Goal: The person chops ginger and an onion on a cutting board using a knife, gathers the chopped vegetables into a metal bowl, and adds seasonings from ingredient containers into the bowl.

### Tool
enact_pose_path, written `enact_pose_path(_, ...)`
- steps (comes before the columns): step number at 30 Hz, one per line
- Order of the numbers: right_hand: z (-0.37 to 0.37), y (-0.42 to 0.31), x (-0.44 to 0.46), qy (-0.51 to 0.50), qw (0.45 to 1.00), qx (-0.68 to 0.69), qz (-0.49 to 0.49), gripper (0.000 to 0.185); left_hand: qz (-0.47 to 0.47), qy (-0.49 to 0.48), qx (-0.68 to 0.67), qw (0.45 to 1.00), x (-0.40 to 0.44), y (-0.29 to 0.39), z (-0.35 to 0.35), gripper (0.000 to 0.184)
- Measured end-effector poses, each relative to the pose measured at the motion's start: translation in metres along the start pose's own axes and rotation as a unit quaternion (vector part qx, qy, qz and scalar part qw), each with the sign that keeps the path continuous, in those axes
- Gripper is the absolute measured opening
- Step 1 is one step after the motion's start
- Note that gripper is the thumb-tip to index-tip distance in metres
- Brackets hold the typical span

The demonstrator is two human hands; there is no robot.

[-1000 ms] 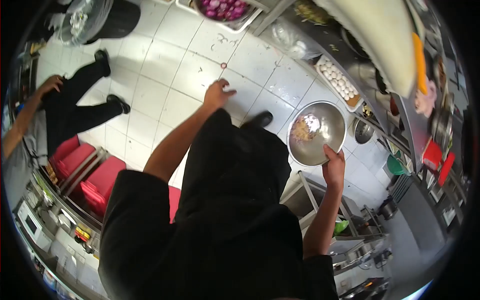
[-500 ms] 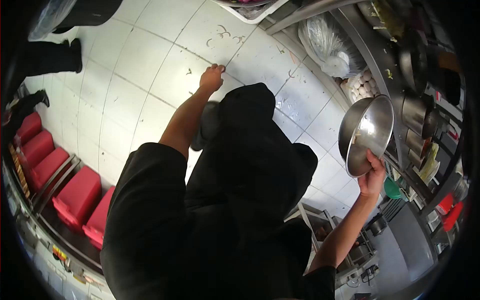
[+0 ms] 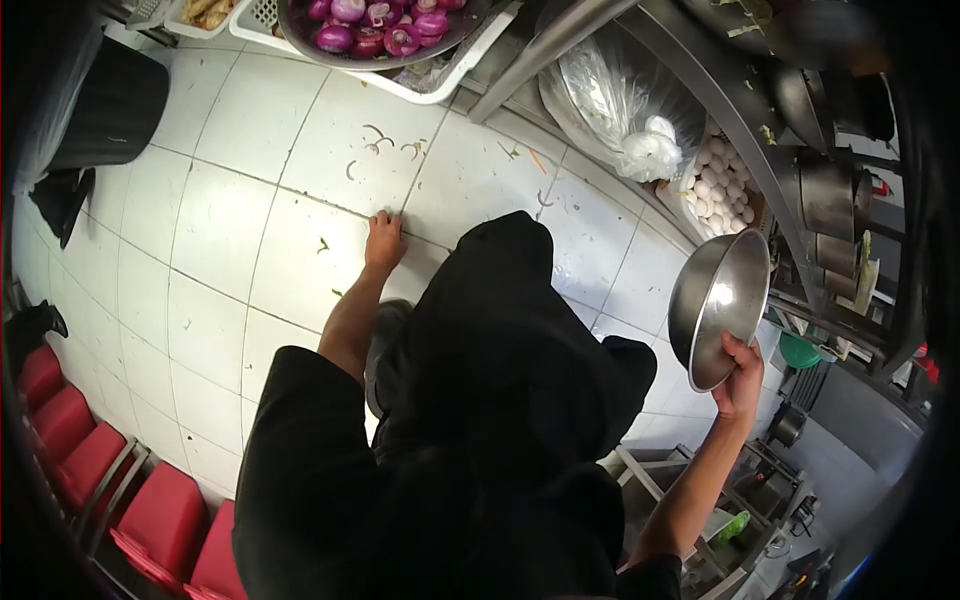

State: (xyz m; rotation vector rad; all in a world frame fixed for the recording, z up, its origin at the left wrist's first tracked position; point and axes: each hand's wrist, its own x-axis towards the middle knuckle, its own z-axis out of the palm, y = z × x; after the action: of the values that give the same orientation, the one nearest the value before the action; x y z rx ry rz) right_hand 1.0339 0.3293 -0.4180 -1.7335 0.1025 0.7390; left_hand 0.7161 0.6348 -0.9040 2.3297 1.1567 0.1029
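My right hand (image 3: pixel 738 378) grips the rim of a steel mixing bowl (image 3: pixel 697 300), thumb on the inside. The bowl is held tilted on its side, out to my right. My left hand (image 3: pixel 383 240) hangs low over the tiled floor, its fingers curled in. I see nothing in it, though the palm is hidden. Ahead, a wide metal bowl (image 3: pixel 372 58) holds peeled purple onions (image 3: pixel 403 40) and stands in a white crate (image 3: pixel 440 93).
White eggs (image 3: pixel 718 185) and a plastic bag (image 3: pixel 640 135) sit on the lower shelf at right, under metal pots (image 3: pixel 828 200). Onion scraps (image 3: pixel 375 138) litter the floor. Red bins (image 3: pixel 165 515) line the left side; a black bin (image 3: pixel 112 105) stands far left.
My view has shifted forward, bringing the onions and more of the crate into sight. The steel bowl stays in my right hand. My left hand appears lower and farther left in view.
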Motion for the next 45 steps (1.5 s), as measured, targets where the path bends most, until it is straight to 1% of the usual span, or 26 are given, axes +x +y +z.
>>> enact_pose_path(1, 0.001, 0.000, 0.000, -0.003, 1.000, 0.001, -0.002, 0.033, -0.006, 0.029, -0.002, 1.000, 0.004, 0.003, -0.006, 0.026)
enact_pose_path(4, -0.007, 0.003, 0.003, -0.013, 1.000, -0.005, 0.001, 0.033, -0.139, 0.001, -0.172, 0.975, 0.010, 0.004, -0.026, 0.024)
enact_pose_path(7, -0.005, 0.000, 0.002, -0.041, 0.999, 0.014, 0.003, 0.036, -0.178, 0.028, -0.133, 0.975, -0.005, -0.019, 0.002, 0.025)
enact_pose_path(8, -0.002, -0.001, 0.004, -0.044, 0.999, 0.020, -0.001, 0.037, -0.192, -0.033, -0.103, 0.975, -0.013, -0.016, -0.009, 0.033)
enact_pose_path(10, -0.004, 0.003, 0.000, -0.032, 0.999, 0.022, 0.004, 0.037, -0.173, 0.004, -0.036, 0.984, -0.018, -0.025, 0.017, 0.033)
enact_pose_path(12, -0.034, 0.003, -0.004, -0.007, 0.999, -0.018, 0.033, 0.037, -0.180, 0.061, -0.097, 0.977, -0.023, -0.034, 0.032, 0.031)
enact_pose_path(13, -0.036, 0.005, 0.006, -0.014, 0.998, -0.034, 0.042, 0.038, -0.199, 0.077, -0.110, 0.971, -0.030, -0.013, 0.004, 0.026)
enact_pose_path(16, -0.012, 0.005, 0.003, -0.017, 1.000, -0.017, 0.019, 0.038, -0.174, 0.072, -0.177, 0.966, -0.051, -0.036, 0.007, 0.039)
enact_pose_path(17, -0.014, 0.008, 0.003, 0.004, 1.000, -0.021, 0.014, 0.038, -0.149, 0.052, -0.169, 0.973, -0.057, -0.028, -0.003, 0.041)
enact_pose_path(19, -0.015, 0.011, 0.000, -0.002, 1.000, -0.015, 0.016, 0.033, -0.094, 0.001, -0.156, 0.983, -0.075, 0.000, -0.032, 0.044)
enact_pose_path(22, -0.018, 0.016, 0.004, -0.010, 0.999, -0.012, 0.029, 0.031, -0.006, -0.128, -0.093, 0.987, -0.090, 0.009, -0.028, 0.041)
enact_pose_path(23, -0.021, 0.017, 0.002, -0.011, 0.999, -0.010, 0.031, 0.032, 0.008, -0.179, -0.028, 0.983, -0.093, -0.005, -0.005, 0.037)
enact_pose_path(26, -0.034, 0.025, 0.007, -0.015, 1.000, 0.016, 0.012, 0.036, 0.039, -0.183, -0.009, 0.982, -0.087, -0.035, 0.037, 0.031)
enact_pose_path(29, -0.024, 0.022, 0.001, -0.024, 0.999, 0.040, 0.009, 0.035, -0.046, -0.060, -0.136, 0.988, -0.069, -0.008, 0.007, 0.021)
enact_pose_path(32, -0.034, 0.023, 0.004, -0.044, 0.997, 0.053, 0.019, 0.036, -0.042, 0.150, -0.233, 0.960, -0.009, 0.036, -0.066, 0.015)
enact_pose_path(34, -0.044, 0.022, 0.004, -0.058, 0.996, 0.054, 0.029, 0.038, -0.013, 0.222, -0.253, 0.942, 0.042, 0.081, -0.149, 0.017)
enact_pose_path(35, -0.040, 0.015, 0.003, -0.063, 0.995, 0.067, 0.033, 0.039, 0.034, 0.287, -0.277, 0.917, 0.070, 0.104, -0.186, 0.021)
enact_pose_path(36, -0.032, 0.009, -0.005, -0.063, 0.994, 0.082, 0.042, 0.040, 0.054, 0.290, -0.256, 0.921, 0.094, 0.117, -0.221, 0.026)
enact_pose_path(37, -0.030, 0.003, -0.016, -0.059, 0.992, 0.095, 0.054, 0.040, 0.071, 0.315, -0.268, 0.908, 0.117, 0.135, -0.257, 0.030)
enact_pose_path(39, -0.034, -0.011, -0.031, -0.078, 0.988, 0.106, 0.083, 0.042, 0.098, 0.354, -0.260, 0.893, 0.160, 0.161, -0.301, 0.037)
enact_pose_path(40, -0.040, -0.017, -0.042, -0.081, 0.985, 0.111, 0.101, 0.043, 0.095, 0.325, -0.240, 0.910, 0.157, 0.164, -0.315, 0.040)
enact_pose_path(41, -0.050, -0.021, -0.054, -0.043, 0.987, 0.094, 0.119, 0.044, 0.094, 0.296, -0.220, 0.925, 0.155, 0.168, -0.329, 0.043)
enact_pose_path(42, -0.056, -0.029, -0.064, -0.032, 0.986, 0.096, 0.129, 0.044, 0.090, 0.214, -0.198, 0.953, 0.149, 0.180, -0.333, 0.044)
enact_pose_path(43, -0.061, -0.042, -0.085, -0.005, 0.987, 0.072, 0.140, 0.043, -0.015, 0.075, -0.271, 0.960, 0.108, 0.228, -0.363, 0.043)
enact_pose_path(44, -0.087, -0.036, -0.101, 0.007, 0.981, 0.108, 0.161, 0.040, 0.042, -0.010, -0.239, 0.970, 0.064, 0.271, -0.388, 0.032)
enact_pose_path(45, -0.103, -0.042, -0.123, -0.004, 0.975, 0.144, 0.171, 0.037, 0.168, -0.133, -0.233, 0.949, 0.024, 0.278, -0.388, 0.024)
